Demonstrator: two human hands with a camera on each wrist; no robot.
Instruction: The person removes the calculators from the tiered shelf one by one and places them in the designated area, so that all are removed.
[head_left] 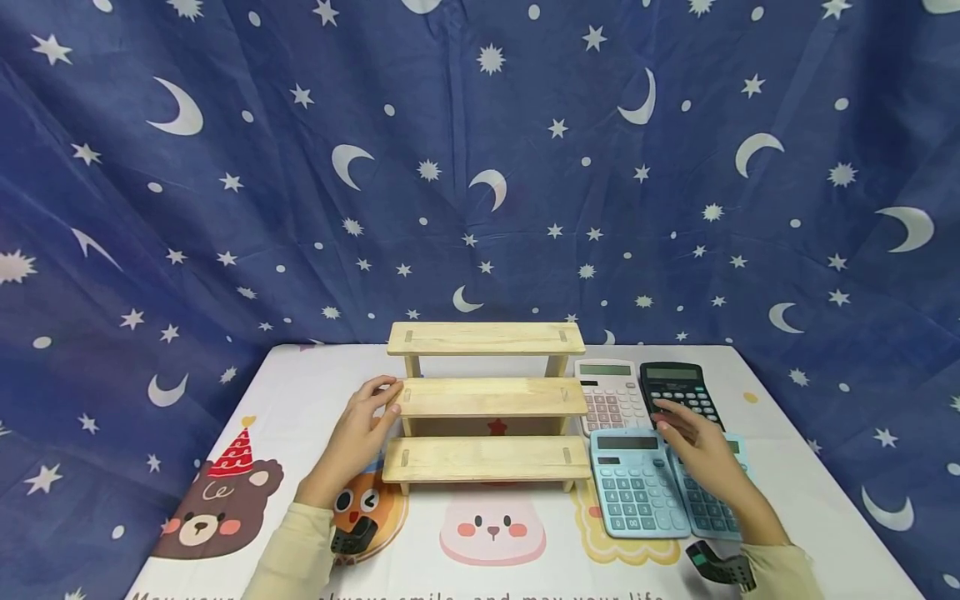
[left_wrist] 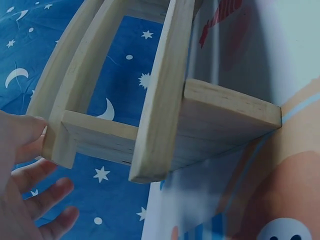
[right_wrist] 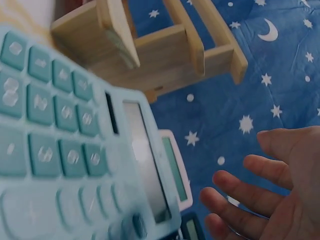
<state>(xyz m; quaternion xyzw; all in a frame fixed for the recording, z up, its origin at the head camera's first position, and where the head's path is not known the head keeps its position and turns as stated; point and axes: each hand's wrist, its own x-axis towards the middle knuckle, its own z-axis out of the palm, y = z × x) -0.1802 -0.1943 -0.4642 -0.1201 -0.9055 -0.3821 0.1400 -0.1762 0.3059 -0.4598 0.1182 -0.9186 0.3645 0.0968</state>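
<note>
A three-step wooden display stand (head_left: 491, 397) stands in the middle of the table, its steps bare. My left hand (head_left: 358, 429) is at the left end of the middle step. In the left wrist view its thumb and index finger pinch the board's end (left_wrist: 59, 145), while the other fingers spread loose. Over the calculators at the right hovers my right hand (head_left: 701, 450), fingers relaxed and holding nothing. Beneath and around it lie a black calculator (head_left: 675, 375), a white-and-pink calculator (head_left: 606, 375), a blue calculator (head_left: 637, 492) and a second blue one (head_left: 716, 512), partly covered.
A white tablecloth (head_left: 420, 575) with printed cartoon animals covers the table. Behind it hangs a dark blue curtain (head_left: 525, 192) with stars and moons. The calculators lie close to the stand's right side, the front blue one overlapping its neighbours.
</note>
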